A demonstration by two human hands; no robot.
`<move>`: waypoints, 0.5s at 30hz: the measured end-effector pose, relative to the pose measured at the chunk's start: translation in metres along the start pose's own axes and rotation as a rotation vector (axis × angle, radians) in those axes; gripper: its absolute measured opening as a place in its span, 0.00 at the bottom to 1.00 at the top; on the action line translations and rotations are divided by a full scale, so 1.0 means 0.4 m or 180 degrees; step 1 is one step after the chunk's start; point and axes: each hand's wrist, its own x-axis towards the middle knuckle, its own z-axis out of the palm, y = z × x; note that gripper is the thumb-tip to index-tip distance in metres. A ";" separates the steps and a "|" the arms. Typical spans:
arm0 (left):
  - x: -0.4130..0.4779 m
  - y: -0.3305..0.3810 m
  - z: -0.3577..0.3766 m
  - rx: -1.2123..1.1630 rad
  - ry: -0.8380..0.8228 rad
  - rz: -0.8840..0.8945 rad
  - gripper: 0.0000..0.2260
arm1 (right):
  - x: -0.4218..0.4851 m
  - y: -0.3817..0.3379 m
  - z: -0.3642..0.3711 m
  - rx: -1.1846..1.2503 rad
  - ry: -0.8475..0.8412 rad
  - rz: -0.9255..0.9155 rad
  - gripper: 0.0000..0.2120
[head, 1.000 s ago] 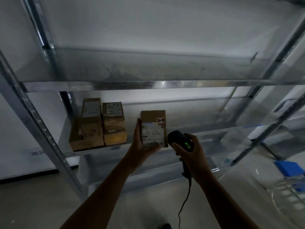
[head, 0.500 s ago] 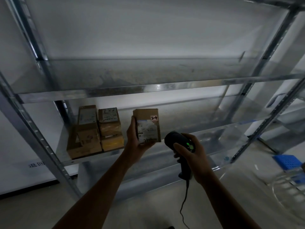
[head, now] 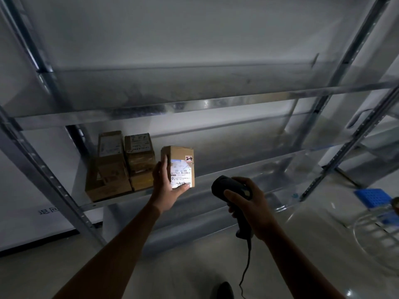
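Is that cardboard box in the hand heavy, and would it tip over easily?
Probably light: the left hand alone holds the box upright. Likely stiff, since its faces look flat and corners square. Being taller than wide, it might tip if nudged on end.

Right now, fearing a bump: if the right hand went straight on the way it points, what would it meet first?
Probably the cardboard box in the left hand; the right hand aims its scanner there, though depth is unclear.
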 end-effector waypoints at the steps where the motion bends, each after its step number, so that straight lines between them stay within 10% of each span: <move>1: -0.002 -0.003 -0.001 0.0015 -0.0058 0.0017 0.55 | -0.002 0.003 -0.001 -0.0015 0.0000 0.0007 0.16; 15: -0.031 0.012 0.030 0.0459 -0.0553 0.0007 0.54 | -0.028 0.042 -0.034 -0.0073 0.0041 0.0127 0.16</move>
